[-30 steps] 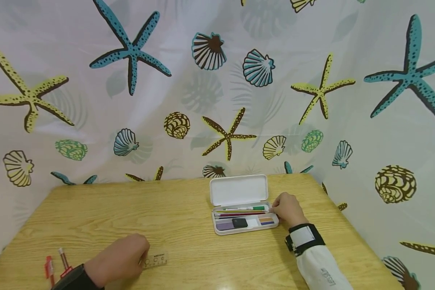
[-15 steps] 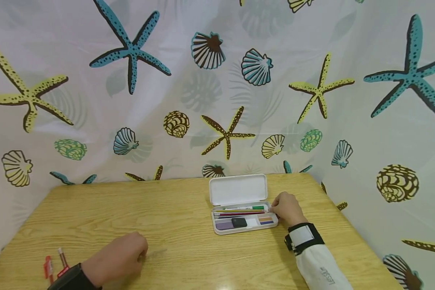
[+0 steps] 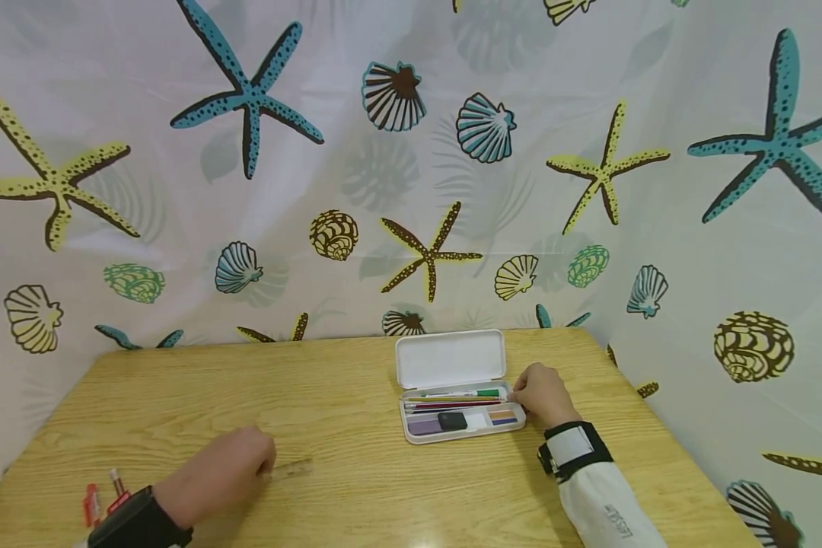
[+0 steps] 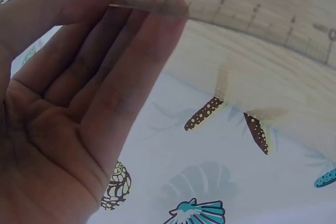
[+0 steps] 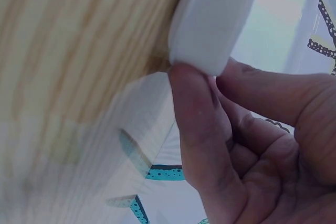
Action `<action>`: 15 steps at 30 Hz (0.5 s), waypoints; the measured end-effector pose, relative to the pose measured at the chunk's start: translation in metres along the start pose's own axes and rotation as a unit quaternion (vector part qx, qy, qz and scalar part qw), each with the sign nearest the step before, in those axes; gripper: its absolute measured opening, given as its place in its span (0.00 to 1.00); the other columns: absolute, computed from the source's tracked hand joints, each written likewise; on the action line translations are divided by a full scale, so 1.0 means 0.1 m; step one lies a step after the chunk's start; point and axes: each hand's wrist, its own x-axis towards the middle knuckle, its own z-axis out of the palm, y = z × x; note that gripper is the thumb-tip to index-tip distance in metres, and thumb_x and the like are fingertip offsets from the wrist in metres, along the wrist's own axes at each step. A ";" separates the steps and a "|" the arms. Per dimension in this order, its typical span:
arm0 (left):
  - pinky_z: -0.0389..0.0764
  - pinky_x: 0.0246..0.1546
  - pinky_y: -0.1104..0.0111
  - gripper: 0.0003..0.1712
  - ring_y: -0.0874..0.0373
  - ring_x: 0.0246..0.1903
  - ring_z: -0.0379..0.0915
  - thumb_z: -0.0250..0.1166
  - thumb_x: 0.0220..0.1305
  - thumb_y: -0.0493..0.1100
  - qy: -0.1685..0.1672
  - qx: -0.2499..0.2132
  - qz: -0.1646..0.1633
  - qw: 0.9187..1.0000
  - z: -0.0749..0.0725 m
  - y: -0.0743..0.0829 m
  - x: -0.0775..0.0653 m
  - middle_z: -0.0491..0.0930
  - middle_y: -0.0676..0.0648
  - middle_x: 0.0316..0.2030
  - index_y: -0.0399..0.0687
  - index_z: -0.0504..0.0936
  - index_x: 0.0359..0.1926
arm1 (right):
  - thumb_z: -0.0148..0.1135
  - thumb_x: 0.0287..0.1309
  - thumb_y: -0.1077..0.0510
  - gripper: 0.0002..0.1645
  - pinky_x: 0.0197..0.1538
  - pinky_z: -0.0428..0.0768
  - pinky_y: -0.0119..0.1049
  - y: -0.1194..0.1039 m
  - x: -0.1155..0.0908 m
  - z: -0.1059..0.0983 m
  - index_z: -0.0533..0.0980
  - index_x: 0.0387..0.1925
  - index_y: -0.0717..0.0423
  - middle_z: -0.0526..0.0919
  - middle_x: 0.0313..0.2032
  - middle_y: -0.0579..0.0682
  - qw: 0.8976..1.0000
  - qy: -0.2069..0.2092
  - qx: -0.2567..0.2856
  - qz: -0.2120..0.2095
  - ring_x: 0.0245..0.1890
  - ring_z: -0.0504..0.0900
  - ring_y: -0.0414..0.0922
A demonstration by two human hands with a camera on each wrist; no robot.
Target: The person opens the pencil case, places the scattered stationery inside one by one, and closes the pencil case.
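Observation:
A clear ruler (image 4: pixel 247 19) with printed marks is pinched between the thumb and fingers of my left hand (image 3: pixel 222 468). In the head view it is a thin see-through strip pointing right from the fingers, over the wooden table. My right hand (image 3: pixel 544 394) pinches the right end of a white pencil case (image 3: pixel 466 437), thumb on one side and fingers on the other in the right wrist view. The case stands with its lid (image 3: pixel 450 359) up. Inside lie a green-ended marker (image 3: pixel 488 393), several pencils (image 3: pixel 452 403), a black block (image 3: pixel 452 420) and a purple piece (image 3: pixel 422 427).
Left of my left wrist, a red pen (image 3: pixel 92 502) and a pencil-like stick (image 3: pixel 117 481) lie on the wooden table (image 3: pixel 356 487), beside a red item (image 3: pixel 118 502) partly behind the wristband. A curtain (image 3: pixel 301 190) printed with starfish and shells hangs behind the table and along its sides.
My left hand has shifted slightly up and left with the ruler, which has tilted so that it shows thinner now. The right hand and the pencil case have stayed in place.

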 end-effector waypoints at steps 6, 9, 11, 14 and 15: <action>0.56 0.25 0.68 0.25 0.65 0.23 0.49 0.63 0.58 0.21 0.029 0.032 0.031 0.999 -0.11 0.05 0.16 0.55 0.59 0.21 0.55 0.69 0.19 | 0.73 0.58 0.65 0.08 0.24 0.73 0.33 -0.01 0.00 -0.01 0.83 0.26 0.65 0.80 0.23 0.51 1.000 0.003 0.001 -0.004 0.23 0.77 0.45; 0.56 0.25 0.68 0.25 0.66 0.22 0.49 0.63 0.56 0.20 0.044 0.051 0.052 0.996 -0.19 0.10 0.29 0.56 0.59 0.21 0.54 0.70 0.19 | 0.73 0.58 0.65 0.08 0.25 0.73 0.33 -0.02 -0.01 -0.02 0.83 0.27 0.65 0.80 0.23 0.52 1.000 0.004 0.002 0.000 0.23 0.78 0.45; 0.54 0.24 0.68 0.27 0.65 0.22 0.47 0.62 0.56 0.20 0.049 0.063 0.057 0.995 -0.23 0.14 0.39 0.53 0.58 0.21 0.55 0.66 0.18 | 0.73 0.58 0.65 0.07 0.25 0.74 0.33 -0.03 -0.02 -0.02 0.83 0.28 0.66 0.81 0.24 0.52 1.000 0.003 0.004 0.002 0.24 0.78 0.45; 0.53 0.23 0.69 0.27 0.65 0.21 0.47 0.62 0.59 0.21 0.049 0.069 0.059 0.995 -0.28 0.23 0.54 0.52 0.58 0.21 0.55 0.65 0.17 | 0.73 0.59 0.65 0.07 0.26 0.74 0.34 -0.03 -0.02 -0.01 0.83 0.29 0.66 0.81 0.25 0.53 1.000 0.001 0.007 0.006 0.24 0.79 0.46; 0.52 0.23 0.69 0.27 0.65 0.20 0.47 0.62 0.59 0.22 0.048 0.070 0.062 0.994 -0.30 0.27 0.59 0.51 0.58 0.21 0.55 0.65 0.17 | 0.73 0.59 0.65 0.07 0.26 0.75 0.34 -0.04 -0.02 -0.01 0.84 0.29 0.66 0.82 0.25 0.53 1.000 0.000 0.007 0.007 0.25 0.79 0.46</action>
